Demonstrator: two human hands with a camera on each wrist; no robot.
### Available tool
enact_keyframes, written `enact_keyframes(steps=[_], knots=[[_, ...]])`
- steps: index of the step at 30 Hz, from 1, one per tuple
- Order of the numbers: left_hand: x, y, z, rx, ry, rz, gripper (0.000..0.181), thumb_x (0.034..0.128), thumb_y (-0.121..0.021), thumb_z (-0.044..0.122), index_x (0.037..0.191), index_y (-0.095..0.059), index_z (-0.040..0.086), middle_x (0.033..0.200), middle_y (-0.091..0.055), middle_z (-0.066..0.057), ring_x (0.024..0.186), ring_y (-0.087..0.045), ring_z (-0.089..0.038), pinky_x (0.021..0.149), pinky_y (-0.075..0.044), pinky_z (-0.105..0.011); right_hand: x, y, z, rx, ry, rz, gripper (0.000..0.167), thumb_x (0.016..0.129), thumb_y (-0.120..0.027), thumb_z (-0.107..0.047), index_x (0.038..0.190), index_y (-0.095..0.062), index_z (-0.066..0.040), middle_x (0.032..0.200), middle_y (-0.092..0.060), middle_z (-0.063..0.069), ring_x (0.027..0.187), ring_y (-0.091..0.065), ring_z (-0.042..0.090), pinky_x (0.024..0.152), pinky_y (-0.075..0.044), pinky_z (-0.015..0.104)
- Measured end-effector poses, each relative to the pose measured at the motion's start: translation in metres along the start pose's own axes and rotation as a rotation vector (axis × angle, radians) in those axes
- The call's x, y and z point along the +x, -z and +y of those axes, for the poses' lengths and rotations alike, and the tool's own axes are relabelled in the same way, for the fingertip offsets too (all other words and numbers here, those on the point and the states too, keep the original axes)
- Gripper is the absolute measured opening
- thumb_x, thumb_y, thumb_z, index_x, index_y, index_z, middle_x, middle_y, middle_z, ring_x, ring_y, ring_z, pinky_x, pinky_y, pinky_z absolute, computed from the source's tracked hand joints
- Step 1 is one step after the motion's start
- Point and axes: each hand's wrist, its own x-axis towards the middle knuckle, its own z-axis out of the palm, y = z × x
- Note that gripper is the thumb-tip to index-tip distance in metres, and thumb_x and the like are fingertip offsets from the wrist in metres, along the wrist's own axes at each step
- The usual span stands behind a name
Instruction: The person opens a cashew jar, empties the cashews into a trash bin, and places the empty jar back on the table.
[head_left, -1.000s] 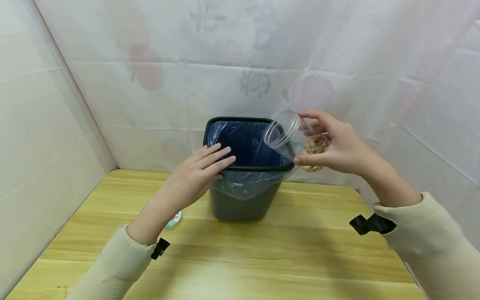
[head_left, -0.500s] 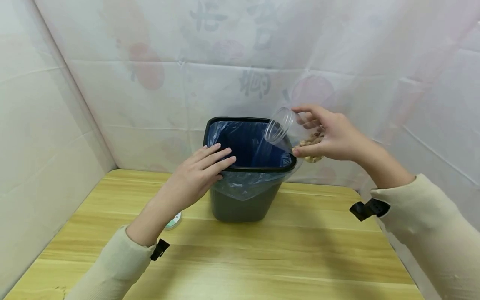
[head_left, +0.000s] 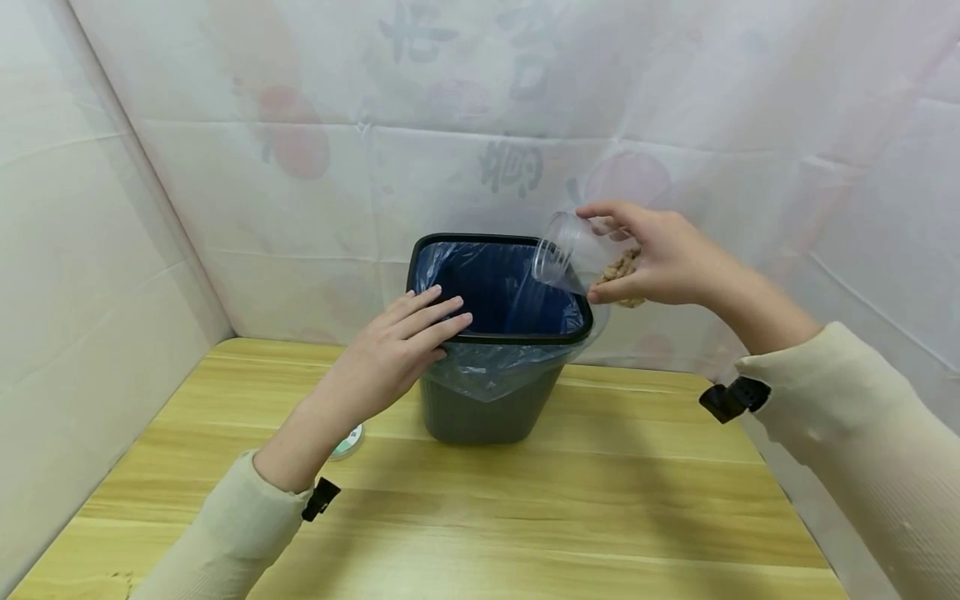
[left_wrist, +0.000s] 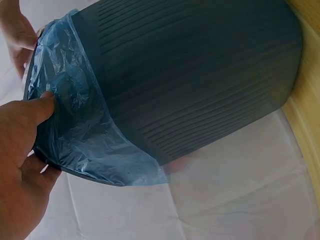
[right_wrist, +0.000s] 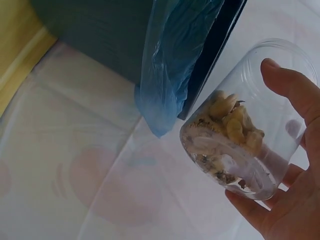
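A grey trash can (head_left: pixel 487 414) with a black rim stands on the table, lined with a translucent blue plastic bag (head_left: pixel 483 367). My left hand (head_left: pixel 390 346) holds its near left rim, fingers over the edge; in the left wrist view the thumb (left_wrist: pixel 40 109) presses the bag outside. My right hand (head_left: pixel 663 262) grips a clear plastic jar (right_wrist: pixel 235 120) around its side. The jar is tilted, its uncovered mouth over the can's right rim. Tan, curved nut-like pieces (right_wrist: pixel 237 122) and dark crumbs lie near the jar's bottom.
A small round lid (head_left: pixel 349 443) with a printed label lies on the wooden table (head_left: pixel 465 517), partly hidden by my left forearm. Behind the table hangs a pale patterned cloth (head_left: pixel 360 183). Black camera straps sit at both sleeves.
My right hand has risen and tipped the jar further toward level, and the pieces inside have shifted with it. My left hand and the trash can have stayed put.
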Motion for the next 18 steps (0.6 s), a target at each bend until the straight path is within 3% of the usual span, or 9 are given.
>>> enact_keyframes(steps=[18], knots=[[0.001, -0.003, 0.001, -0.006, 0.011, -0.006, 0.058, 0.0893, -0.074, 0.007, 0.144, -0.055, 0.014, 0.147, -0.054, -0.006, 0.145, -0.038, -0.029, 0.116, -0.035, -0.050, 0.013, 0.001, -0.006, -0.136, -0.019, -0.087, 0.097, 0.075, -0.089, -0.033, 0.154, -0.034, -0.035, 0.148, -0.050, 0.015, 0.128, -0.052, 0.039, 0.096, -0.044, 0.062]])
